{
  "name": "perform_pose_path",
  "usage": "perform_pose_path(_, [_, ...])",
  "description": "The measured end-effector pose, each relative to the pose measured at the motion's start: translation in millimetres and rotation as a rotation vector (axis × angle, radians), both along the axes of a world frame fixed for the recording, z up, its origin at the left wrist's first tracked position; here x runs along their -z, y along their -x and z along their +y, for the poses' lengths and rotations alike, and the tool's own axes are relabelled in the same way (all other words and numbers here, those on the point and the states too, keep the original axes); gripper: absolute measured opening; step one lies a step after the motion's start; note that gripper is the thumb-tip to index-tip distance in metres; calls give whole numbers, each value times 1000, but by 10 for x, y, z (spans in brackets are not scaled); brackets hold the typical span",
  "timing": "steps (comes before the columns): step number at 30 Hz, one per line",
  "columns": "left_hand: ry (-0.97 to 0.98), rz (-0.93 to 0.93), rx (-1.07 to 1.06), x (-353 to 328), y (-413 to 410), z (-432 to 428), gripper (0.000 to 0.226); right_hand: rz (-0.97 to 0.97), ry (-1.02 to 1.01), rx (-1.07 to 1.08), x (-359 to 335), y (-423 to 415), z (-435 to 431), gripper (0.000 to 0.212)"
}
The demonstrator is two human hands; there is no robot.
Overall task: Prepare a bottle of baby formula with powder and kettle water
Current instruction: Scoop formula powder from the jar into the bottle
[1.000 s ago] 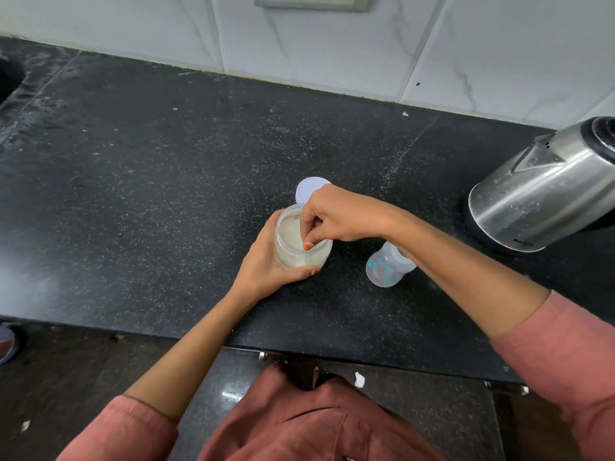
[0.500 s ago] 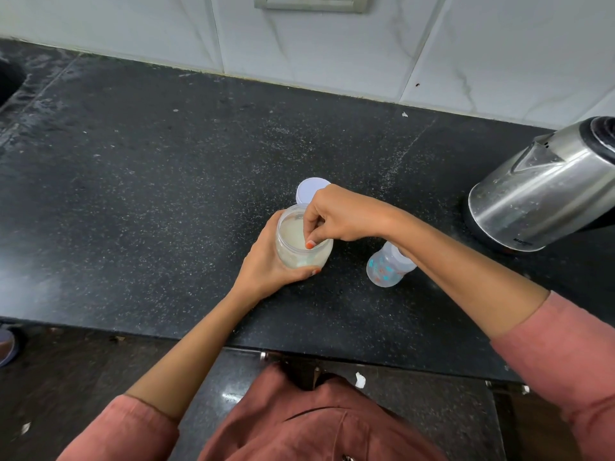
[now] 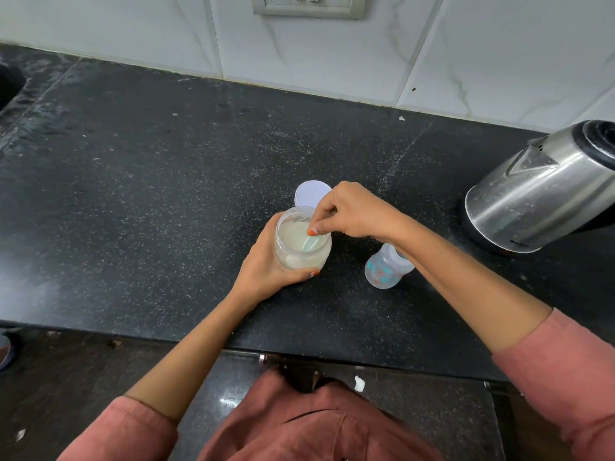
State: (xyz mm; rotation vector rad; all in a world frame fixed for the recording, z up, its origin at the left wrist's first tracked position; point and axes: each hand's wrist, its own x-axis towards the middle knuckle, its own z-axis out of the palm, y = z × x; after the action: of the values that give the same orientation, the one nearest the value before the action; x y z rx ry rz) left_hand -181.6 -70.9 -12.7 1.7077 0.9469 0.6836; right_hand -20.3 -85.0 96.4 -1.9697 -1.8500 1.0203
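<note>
A clear jar of pale formula powder (image 3: 301, 242) stands on the black counter (image 3: 149, 194), and my left hand (image 3: 266, 269) grips its side. Above the jar's mouth my right hand (image 3: 349, 211) pinches the handle of a pale green scoop (image 3: 311, 242), whose bowl is down in the powder. The jar's white lid (image 3: 311, 193) lies just behind it. A small clear baby bottle (image 3: 384, 269) with orange and blue prints stands to the right, partly hidden by my right forearm. At the far right stands a steel kettle (image 3: 539, 191).
The counter's front edge (image 3: 233, 341) runs just below my left wrist. A white tiled wall with a socket plate (image 3: 307, 5) backs the counter. A dark sink edge (image 3: 8, 84) shows at the far left.
My right hand has lifted slightly over the jar, and the green scoop now shows in the powder. The left hand keeps its hold on the jar.
</note>
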Motion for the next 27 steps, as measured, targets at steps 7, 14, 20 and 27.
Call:
perform_pose_path(7, [-28,-11,9,-18,-19,2,83,164,-15,291,61,-205,-120,5])
perform_pose_path(14, [-47,-40,28,-33,-16,-10,81,264,-3,445,110,-322,-191,6])
perform_pose_path(20, [-66,-86,51,-50,-25,-25,82,307,9,475,114,-333,-203,5])
perform_pose_path(27, [-58,5,22,85,17,13,117,319,35,469,81,-364,-189,13])
